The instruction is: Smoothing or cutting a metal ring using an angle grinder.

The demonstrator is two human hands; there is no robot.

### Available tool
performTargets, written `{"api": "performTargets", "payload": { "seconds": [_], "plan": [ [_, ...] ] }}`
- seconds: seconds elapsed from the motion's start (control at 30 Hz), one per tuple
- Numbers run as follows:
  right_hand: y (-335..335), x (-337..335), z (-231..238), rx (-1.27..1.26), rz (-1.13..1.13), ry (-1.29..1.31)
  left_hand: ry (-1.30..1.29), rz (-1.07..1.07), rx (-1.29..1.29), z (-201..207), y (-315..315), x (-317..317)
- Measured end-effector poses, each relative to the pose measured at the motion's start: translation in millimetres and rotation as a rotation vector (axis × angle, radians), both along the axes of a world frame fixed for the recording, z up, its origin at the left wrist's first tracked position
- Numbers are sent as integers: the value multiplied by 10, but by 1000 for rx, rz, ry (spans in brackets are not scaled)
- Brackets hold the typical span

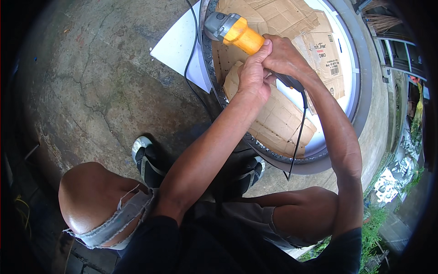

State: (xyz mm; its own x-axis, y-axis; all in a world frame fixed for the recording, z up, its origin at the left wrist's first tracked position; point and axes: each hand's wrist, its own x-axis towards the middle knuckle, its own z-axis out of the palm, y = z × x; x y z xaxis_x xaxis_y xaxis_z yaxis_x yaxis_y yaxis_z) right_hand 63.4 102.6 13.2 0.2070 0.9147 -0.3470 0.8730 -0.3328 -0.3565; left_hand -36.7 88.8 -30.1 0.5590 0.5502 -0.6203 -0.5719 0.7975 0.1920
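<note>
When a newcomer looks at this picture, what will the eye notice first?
Probably the bright yellow power tool at the upper middle, gripped by the left hand and right hand. Next come the brown cardboard pieces below it, inside a large grey ring, and the white sheet at the ring's left.

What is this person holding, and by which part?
A yellow power tool: the left hand and right hand grip it together where its yellow body meets the dark rear end.
</note>
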Motion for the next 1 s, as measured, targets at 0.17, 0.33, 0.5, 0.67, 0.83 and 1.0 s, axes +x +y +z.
{"api": "performTargets", "payload": {
  "seconds": [0.17, 0.33, 0.5, 0.67, 0.83, 1.0],
  "plan": [
    [8, -43, 66, -44, -26, 7, -5, -16, 3, -11, 29, -21],
    [12, -36, 41, -59, -11, 10, -12, -34, 24, 12, 15, -54],
    [1, 6, 70, -80, -3, -36, -30, -23, 12, 52, -4, -39],
    [5, -8, 81, -68, 9, -21, -41, -5, 12, 46, -7, -37],
    [-7, -6, 24, -21, -8, -49, -74, -11, 11, 21, -7, -37],
    [-29, 1, -7, -15, -9, -35, -57, -8, 20, -12, -6, -29]
  ]
}}
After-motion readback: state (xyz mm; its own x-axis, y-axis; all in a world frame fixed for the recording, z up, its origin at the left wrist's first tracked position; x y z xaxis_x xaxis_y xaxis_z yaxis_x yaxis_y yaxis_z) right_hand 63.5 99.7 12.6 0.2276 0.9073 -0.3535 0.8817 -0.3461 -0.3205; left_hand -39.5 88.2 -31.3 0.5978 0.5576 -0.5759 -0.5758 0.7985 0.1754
